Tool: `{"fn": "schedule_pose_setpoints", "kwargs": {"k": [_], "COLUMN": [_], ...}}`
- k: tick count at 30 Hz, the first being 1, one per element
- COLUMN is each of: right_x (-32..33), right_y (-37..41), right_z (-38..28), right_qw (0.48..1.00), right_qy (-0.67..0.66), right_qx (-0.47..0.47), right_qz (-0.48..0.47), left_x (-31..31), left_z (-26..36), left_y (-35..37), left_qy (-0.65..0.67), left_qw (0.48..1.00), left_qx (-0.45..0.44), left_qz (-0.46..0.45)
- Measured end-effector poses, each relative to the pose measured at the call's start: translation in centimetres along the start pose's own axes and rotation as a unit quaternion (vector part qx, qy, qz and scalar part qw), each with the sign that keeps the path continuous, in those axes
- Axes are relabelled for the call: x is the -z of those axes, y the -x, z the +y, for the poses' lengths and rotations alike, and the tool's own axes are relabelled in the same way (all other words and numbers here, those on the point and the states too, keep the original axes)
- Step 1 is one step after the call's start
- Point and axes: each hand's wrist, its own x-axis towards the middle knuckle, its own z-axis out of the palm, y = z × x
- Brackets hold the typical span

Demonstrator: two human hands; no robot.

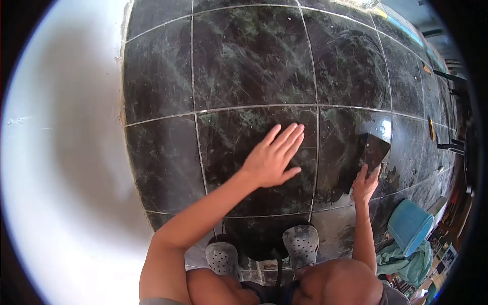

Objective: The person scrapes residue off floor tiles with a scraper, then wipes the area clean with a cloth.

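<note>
My left hand (273,158) lies palm down with its fingers stretched out over a dark green marbled floor tile (244,134). It holds nothing. Further right, my right hand (366,184) grips the near end of a dark rectangular block (376,151), which rests on the neighbouring tile. The tile around the block looks wet, with a bright reflection just beyond it. Part of the block is covered by my right fingers.
A white wall (76,127) runs along the left. My grey perforated clogs (301,244) stand on the floor near me. At the lower right are a blue bucket (409,223), tipped over, and a green cloth (406,262). Dark furniture legs (451,147) stand at the far right.
</note>
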Motion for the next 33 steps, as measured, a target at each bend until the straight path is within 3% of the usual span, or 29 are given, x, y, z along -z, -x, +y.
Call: {"fn": "schedule_pose_setpoints", "kwargs": {"k": [2, 4, 6, 8, 9, 10, 11, 12, 14, 16, 17, 19, 22, 24, 26, 33], "right_x": [0.3, -0.1, -1.5, -2.0, -2.2, -2.8, -3.4, -3.8, -4.4, -5.2, -5.5, -4.9, -4.7, -5.4, -5.3, -7.4], "right_y": [0.7, 0.8, 0.2, -0.7, -1.0, -1.2, -1.1, -1.1, 0.2, 1.1, 1.5, 1.5, 0.6, -0.9, -1.6, -5.3], "right_z": [-4.2, -9.4, -10.2, -14.3, -15.8, -16.5, -16.9, -17.5, -18.8, -19.6, -19.5, -19.9, -19.8, -18.7, -18.9, -22.1], "right_qw": [0.998, 0.991, 0.985, 0.973, 0.975, 0.972, 0.969, 0.967, 0.967, 0.956, 0.947, 0.95, 0.963, 0.944, 0.957, 0.943], "right_qy": [-0.045, -0.085, -0.079, -0.085, -0.097, -0.108, -0.118, -0.124, -0.092, -0.075, -0.092, -0.055, -0.053, -0.043, 0.041, 0.125], "right_qx": [-0.029, -0.027, 0.065, 0.154, 0.117, 0.122, 0.125, 0.13, 0.136, 0.191, 0.226, 0.207, 0.18, 0.303, 0.253, 0.285], "right_qz": [-0.039, -0.103, -0.136, -0.148, -0.164, -0.169, -0.175, -0.182, -0.196, -0.209, -0.207, -0.229, -0.192, -0.119, -0.133, -0.117], "left_x": [4.2, 6.7, 6.5, 6.5, 6.2, 6.2, 4.9, 5.0, 5.3, 7.2, 7.6, 8.4, 7.9, 7.6, 6.8, 7.4], "left_z": [-2.7, -8.8, -15.7, -12.9, -9.1, -5.2, -2.4, -1.0, -4.2, -8.0, -10.6, -12.6, -12.5, -12.6, -12.9, -15.4], "left_y": [-2.4, -3.6, -1.4, 1.6, 2.8, 3.9, 6.3, 7.4, 8.1, 6.8, 6.4, 6.0, 4.8, 4.9, 3.7, -5.7], "left_qy": [-0.078, -0.15, -0.253, -0.238, -0.203, -0.164, -0.061, -0.047, -0.035, -0.152, -0.168, -0.193, -0.212, -0.225, -0.218, -0.201], "left_qw": [0.996, 0.975, 0.923, 0.937, 0.952, 0.965, 0.987, 0.994, 0.995, 0.968, 0.957, 0.942, 0.937, 0.933, 0.932, 0.937], "left_qx": [0.032, 0.142, 0.234, 0.231, 0.221, 0.202, 0.143, 0.092, 0.084, 0.201, 0.228, 0.262, 0.268, 0.273, 0.278, 0.279], "left_qz": [-0.029, 0.076, 0.173, 0.11, 0.068, -0.032, -0.048, -0.046, -0.044, 0.023, 0.057, 0.088, 0.079, 0.066, 0.079, 0.065]}}
